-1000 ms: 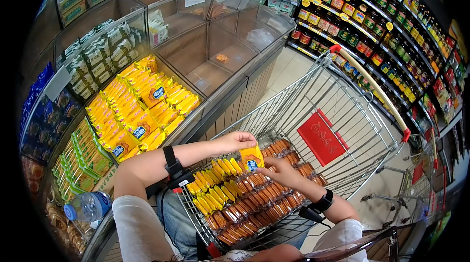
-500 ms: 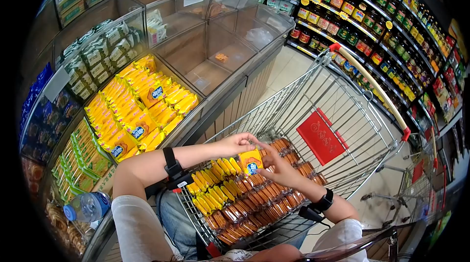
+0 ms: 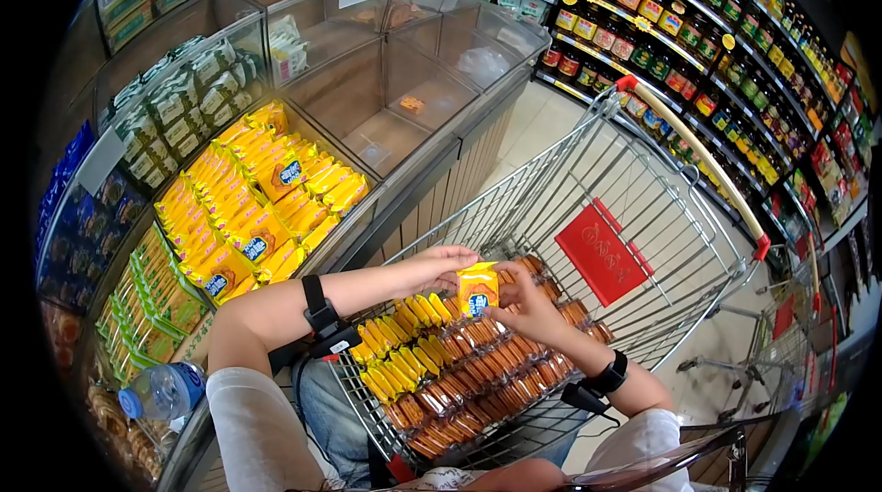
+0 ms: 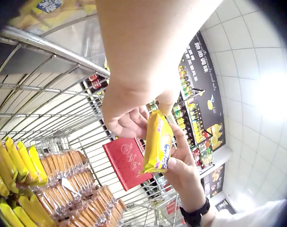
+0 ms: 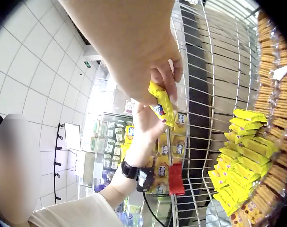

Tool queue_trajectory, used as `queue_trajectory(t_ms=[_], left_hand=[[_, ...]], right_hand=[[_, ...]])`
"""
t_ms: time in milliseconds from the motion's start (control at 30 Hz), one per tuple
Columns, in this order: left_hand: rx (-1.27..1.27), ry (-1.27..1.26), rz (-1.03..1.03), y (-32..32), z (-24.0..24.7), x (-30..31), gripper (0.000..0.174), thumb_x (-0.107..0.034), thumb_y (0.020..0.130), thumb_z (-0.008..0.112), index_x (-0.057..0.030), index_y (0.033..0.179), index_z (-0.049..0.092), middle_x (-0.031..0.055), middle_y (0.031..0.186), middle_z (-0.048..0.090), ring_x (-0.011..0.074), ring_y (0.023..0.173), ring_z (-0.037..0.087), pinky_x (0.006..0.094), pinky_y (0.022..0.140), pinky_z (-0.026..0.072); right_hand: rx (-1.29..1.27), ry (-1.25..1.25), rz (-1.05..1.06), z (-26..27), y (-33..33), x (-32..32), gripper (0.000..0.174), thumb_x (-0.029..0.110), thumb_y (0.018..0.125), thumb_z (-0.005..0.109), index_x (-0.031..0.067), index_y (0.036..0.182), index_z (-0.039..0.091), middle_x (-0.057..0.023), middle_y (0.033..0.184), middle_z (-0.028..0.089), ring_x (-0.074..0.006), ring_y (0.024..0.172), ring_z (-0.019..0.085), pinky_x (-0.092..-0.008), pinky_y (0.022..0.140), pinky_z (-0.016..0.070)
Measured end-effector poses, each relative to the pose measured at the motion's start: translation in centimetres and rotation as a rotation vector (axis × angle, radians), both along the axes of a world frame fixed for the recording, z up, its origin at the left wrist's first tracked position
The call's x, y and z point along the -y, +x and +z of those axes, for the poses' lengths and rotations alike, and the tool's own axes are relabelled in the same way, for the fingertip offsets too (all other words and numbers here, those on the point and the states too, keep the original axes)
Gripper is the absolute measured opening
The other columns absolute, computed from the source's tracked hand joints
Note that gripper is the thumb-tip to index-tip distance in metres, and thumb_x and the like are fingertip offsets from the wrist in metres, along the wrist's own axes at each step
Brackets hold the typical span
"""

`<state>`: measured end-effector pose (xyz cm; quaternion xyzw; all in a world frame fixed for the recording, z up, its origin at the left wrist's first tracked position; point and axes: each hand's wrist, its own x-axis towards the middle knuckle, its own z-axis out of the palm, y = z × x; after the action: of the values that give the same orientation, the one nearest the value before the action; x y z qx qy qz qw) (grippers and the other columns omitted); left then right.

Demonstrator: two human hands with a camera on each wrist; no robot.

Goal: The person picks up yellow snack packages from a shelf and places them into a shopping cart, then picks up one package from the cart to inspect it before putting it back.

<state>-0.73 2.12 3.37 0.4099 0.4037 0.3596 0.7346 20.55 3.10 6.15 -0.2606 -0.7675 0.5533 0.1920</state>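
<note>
- i find both hands together at one yellow packet (image 3: 477, 294), held above the load in the wire cart (image 4: 53, 50).
- my right hand (image 3: 533, 310) pinches the packet along its right side, thumb and fingers on the wrapper.
- my left hand (image 3: 441, 270) grips the packet at its upper end.
- the packet's blue-marked face is turned toward the head view.
- below, two rows of upright yellow packs (image 3: 404, 366) sit beside rows of clear-wrapped brown biscuits (image 3: 487, 365).
- a red plate (image 3: 604, 253) is fixed to the wires.
- to my left, a display bin holds more yellow packages (image 3: 234, 216); a water bottle (image 3: 163, 390) lies nearer me.
- a dark strap (image 3: 319, 306) circles my left forearm.
</note>
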Motion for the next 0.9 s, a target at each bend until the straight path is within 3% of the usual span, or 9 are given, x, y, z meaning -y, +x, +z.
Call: queue_trajectory(t_ms=[100, 167, 267, 467, 767, 900], left_hand=[[-0.024, -0.022, -0.025, -0.1, 0.1, 0.0, 0.038, -0.037, 0.086, 0.044, -0.0052, 0.106, 0.048, 0.0041, 0.091, 0.057, 0.01, 0.084, 0.055, 0.0222, 0.073, 0.044], [-0.019, 0.002, -0.053, 0.0, -0.3, 0.0, 0.05, -0.051, 0.082, 0.044, -0.0035, 0.096, 0.051, 0.0033, 0.082, 0.056, 0.0103, 0.072, 0.054, 0.0208, 0.067, 0.0429], [-0.111, 0.033, -0.053, -0.1, -0.1, 0.1, 0.052, -0.053, 0.082, 0.04, -0.0032, 0.092, 0.052, 0.0036, 0.079, 0.056, 0.0107, 0.072, 0.054, 0.0221, 0.068, 0.0433], [-0.119, -0.004, -0.032, -0.1, -0.3, 0.1, 0.048, -0.046, 0.087, 0.035, -0.0032, 0.091, 0.055, 0.0045, 0.079, 0.059, 0.0098, 0.072, 0.054, 0.0227, 0.071, 0.0429], [-0.091, -0.001, -0.06, -0.2, -0.4, 0.0, 0.053, -0.053, 0.084, 0.037, -0.0027, 0.091, 0.054, 0.0054, 0.08, 0.058, 0.0122, 0.072, 0.055, 0.023, 0.068, 0.0441], [-0.073, 0.062, -0.109, 0.3, -0.6, 0.4, 0.048, -0.047, 0.083, 0.043, -0.0025, 0.099, 0.049, 0.0063, 0.087, 0.057, 0.0125, 0.075, 0.055, 0.0235, 0.068, 0.0446]], right_hand=[[0.005, -0.016, -0.063, 0.3, 0.1, -0.1, 0.056, 0.004, 0.076, 0.059, 0.007, 0.118, 0.022, -0.0104, 0.088, 0.056, -0.014, 0.081, 0.055, -0.0245, 0.068, 0.0425], [0.004, -0.018, -0.102, 0.4, 0.0, -0.1, 0.056, 0.005, 0.076, 0.059, 0.0069, 0.118, 0.022, -0.0102, 0.088, 0.056, -0.014, 0.081, 0.055, -0.0243, 0.068, 0.0426], [0.031, 0.016, -0.104, 0.3, 0.0, -0.2, 0.055, 0.005, 0.076, 0.06, 0.0065, 0.117, 0.023, -0.0101, 0.089, 0.056, -0.0138, 0.08, 0.055, -0.0242, 0.069, 0.0429], [0.091, 0.151, -0.069, -0.5, 0.2, -0.4, 0.055, 0.005, 0.076, 0.061, 0.0063, 0.116, 0.023, -0.0111, 0.089, 0.056, -0.0141, 0.079, 0.055, -0.0247, 0.069, 0.0437], [0.06, 0.135, -0.034, -0.5, 0.1, -0.4, 0.055, 0.004, 0.076, 0.06, 0.007, 0.116, 0.021, -0.0139, 0.089, 0.056, -0.0157, 0.082, 0.056, -0.0256, 0.069, 0.0441], [-0.119, -0.089, -0.161, -1.2, 0.0, -0.7, 0.052, 0.005, 0.078, 0.058, 0.0077, 0.114, 0.021, -0.0124, 0.089, 0.057, -0.0143, 0.08, 0.056, -0.0237, 0.066, 0.0433]])
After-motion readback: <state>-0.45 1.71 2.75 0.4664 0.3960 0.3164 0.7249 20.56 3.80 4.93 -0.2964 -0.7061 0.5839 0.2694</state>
